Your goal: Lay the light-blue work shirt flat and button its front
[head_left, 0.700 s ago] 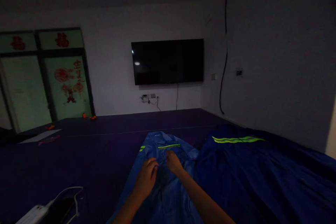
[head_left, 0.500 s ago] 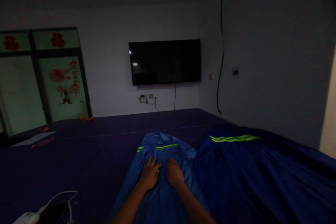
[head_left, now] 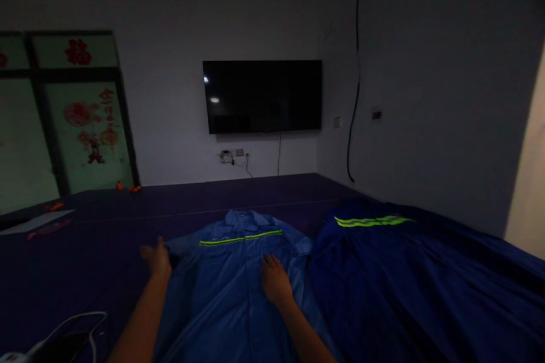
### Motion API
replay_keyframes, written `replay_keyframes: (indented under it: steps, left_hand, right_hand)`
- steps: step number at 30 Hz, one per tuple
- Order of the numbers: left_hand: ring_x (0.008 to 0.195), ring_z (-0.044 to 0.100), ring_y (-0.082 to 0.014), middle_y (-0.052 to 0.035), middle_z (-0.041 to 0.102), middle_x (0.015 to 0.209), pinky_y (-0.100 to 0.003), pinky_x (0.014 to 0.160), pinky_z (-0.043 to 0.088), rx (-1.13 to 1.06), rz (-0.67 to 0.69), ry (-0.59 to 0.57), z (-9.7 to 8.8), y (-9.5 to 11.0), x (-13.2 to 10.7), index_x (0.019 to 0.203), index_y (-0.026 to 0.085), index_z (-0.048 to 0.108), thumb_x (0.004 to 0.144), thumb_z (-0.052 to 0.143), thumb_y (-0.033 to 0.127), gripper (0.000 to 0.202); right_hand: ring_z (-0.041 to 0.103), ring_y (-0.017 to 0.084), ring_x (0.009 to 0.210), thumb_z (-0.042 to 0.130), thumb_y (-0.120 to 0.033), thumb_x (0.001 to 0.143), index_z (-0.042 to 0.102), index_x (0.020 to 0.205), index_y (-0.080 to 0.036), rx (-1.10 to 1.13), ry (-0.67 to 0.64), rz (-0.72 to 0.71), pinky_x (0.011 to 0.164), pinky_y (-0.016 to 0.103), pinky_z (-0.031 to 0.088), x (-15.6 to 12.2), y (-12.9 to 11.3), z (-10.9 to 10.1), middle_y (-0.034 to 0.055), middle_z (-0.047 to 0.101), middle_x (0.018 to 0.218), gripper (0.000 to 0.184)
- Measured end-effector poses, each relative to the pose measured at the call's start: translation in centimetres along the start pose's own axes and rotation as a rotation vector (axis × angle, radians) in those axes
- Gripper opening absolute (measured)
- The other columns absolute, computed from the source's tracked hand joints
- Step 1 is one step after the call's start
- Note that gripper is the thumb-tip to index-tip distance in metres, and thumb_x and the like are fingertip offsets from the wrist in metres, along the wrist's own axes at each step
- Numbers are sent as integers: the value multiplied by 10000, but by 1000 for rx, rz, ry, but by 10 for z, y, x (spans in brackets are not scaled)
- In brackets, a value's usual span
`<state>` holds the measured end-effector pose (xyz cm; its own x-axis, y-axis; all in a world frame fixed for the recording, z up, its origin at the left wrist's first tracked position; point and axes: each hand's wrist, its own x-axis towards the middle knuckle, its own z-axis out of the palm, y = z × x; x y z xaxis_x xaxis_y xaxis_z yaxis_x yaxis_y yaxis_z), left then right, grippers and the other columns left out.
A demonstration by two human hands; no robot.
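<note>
A light blue work shirt (head_left: 230,289) with a yellow-green reflective stripe lies spread on the dark purple surface (head_left: 106,255) in front of me. My left hand (head_left: 158,260) sits at the shirt's left edge by the sleeve; whether it pinches the fabric I cannot tell. My right hand (head_left: 276,282) lies flat on the middle of the shirt, fingers together and pointing away. To the right lies a darker blue garment pile (head_left: 409,283) with its own reflective stripes.
A white power strip with cable (head_left: 63,332) and a dark phone lie at the lower left. A wall-mounted TV (head_left: 261,96) hangs ahead above a socket. Glass doors with red paper cuttings (head_left: 80,119) stand at left. Small orange items and paper lie far left.
My left hand has swept out from the shirt's middle to its left edge, and the left side of the shirt now lies spread wider. My right hand stayed on the shirt's middle.
</note>
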<state>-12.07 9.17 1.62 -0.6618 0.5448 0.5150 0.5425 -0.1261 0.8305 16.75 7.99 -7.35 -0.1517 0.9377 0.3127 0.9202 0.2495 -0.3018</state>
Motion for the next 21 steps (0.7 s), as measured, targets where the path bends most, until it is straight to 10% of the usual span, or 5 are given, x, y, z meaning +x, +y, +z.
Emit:
replay_keyframes:
  steps: [3, 6, 11, 21]
  left_hand:
    - [1279, 122, -300, -208, 196, 1367, -486, 1025, 139, 91, 107, -22, -11, -4, -12, 1291, 50, 251, 833, 323, 423, 595]
    - [1187, 357, -235, -120, 468, 1226, -389, 1003, 263, 145, 305, -264, 1, -5, -68, 1143, 133, 491, 792, 376, 411, 462]
    - [1260, 231, -247, -31, 374, 1334, -481, 1023, 107, 523, 594, -612, 6, -7, -138, 1159, 257, 497, 763, 436, 378, 419]
    - [1072, 443, -289, -183, 511, 1145, -388, 857, 338, 913, 237, -427, -32, -24, -102, 1095, 76, 531, 796, 361, 352, 441]
  right_hand:
    - [299, 237, 1228, 292, -200, 844, 446, 1239, -133, 1, 17, 10, 996, 349, 223, 0, -1, -1, 107, 396, 1306, 429]
    - [317, 232, 1218, 310, -218, 842, 468, 1220, -145, 2, 37, 19, 992, 339, 229, 0, -2, -1, 104, 428, 1282, 416]
    - [385, 214, 1168, 357, -242, 827, 534, 1148, -180, -3, 89, 84, 978, 318, 246, -4, -2, -5, 91, 498, 1212, 373]
    - [413, 303, 1112, 396, -241, 792, 588, 1042, -88, 2, 251, 345, 936, 433, 249, -9, 9, -9, 195, 542, 1089, 350]
